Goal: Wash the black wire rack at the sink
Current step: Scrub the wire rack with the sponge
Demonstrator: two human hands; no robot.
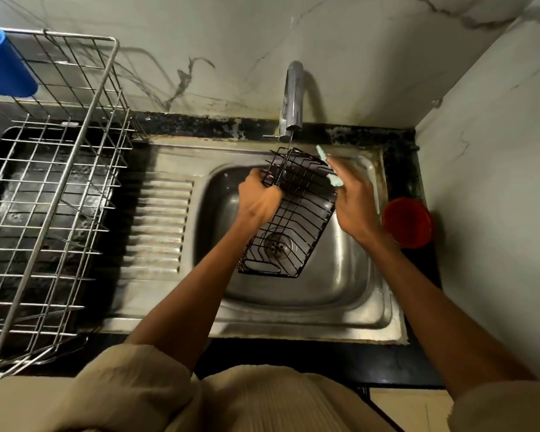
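The black wire rack [296,213] is held up over the sink [340,275] bowl, tilted, with its far end right under the tap [292,98]. The left hand [259,198] has its fingers curled tight round the rack's left edge. The right hand [354,201] pinches a pale green sponge [332,171] against the rack's right side. A red bowl [407,221] sits just right of the sink. A big silver dish rack [53,182] stands to the sink's left.
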